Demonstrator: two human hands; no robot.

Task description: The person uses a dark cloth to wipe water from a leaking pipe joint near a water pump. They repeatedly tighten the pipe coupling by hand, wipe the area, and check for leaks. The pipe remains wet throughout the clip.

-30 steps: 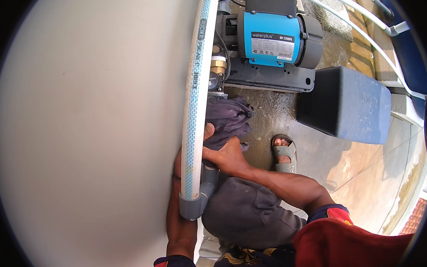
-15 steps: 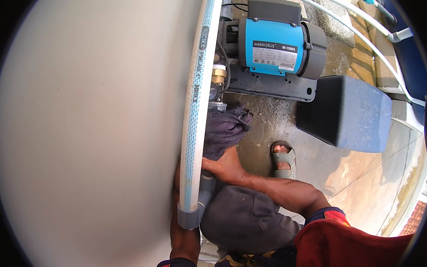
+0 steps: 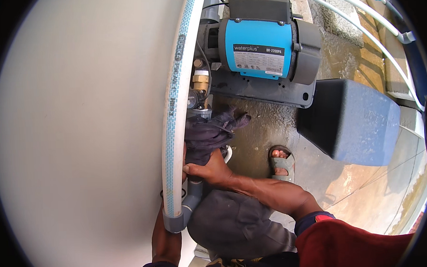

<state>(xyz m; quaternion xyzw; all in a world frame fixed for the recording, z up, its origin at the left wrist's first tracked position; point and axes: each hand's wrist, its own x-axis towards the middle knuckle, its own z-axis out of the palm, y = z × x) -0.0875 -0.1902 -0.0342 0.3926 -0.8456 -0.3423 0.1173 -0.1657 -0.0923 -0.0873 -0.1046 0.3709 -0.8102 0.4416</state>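
Observation:
My right hand (image 3: 211, 168) is closed on a dark purple cloth (image 3: 206, 133), its thumb pointing toward the white pipe. The cloth is bunched round the grey pipework below a brass fitting (image 3: 201, 81). A long white pipe (image 3: 177, 106) with blue markings runs down in front and ends in a grey elbow (image 3: 174, 222). My left forearm (image 3: 166, 238) goes up behind this pipe, which hides most of the left hand and its fingers. Beneath my right hand, a grey pipe (image 3: 193, 193) slants down to the elbow.
A blue and black electric water pump (image 3: 257, 52) stands on a dark base beyond the cloth. A grey-blue plastic cover (image 3: 359, 121) lies on the wet floor at right. A large pale tank wall (image 3: 82, 138) fills the left. White pipes (image 3: 360, 22) cross the upper right.
The pump, white pipe and both arms sit further left in view. My right hand still grips the cloth, and more of the brass fitting and grey pipe shows.

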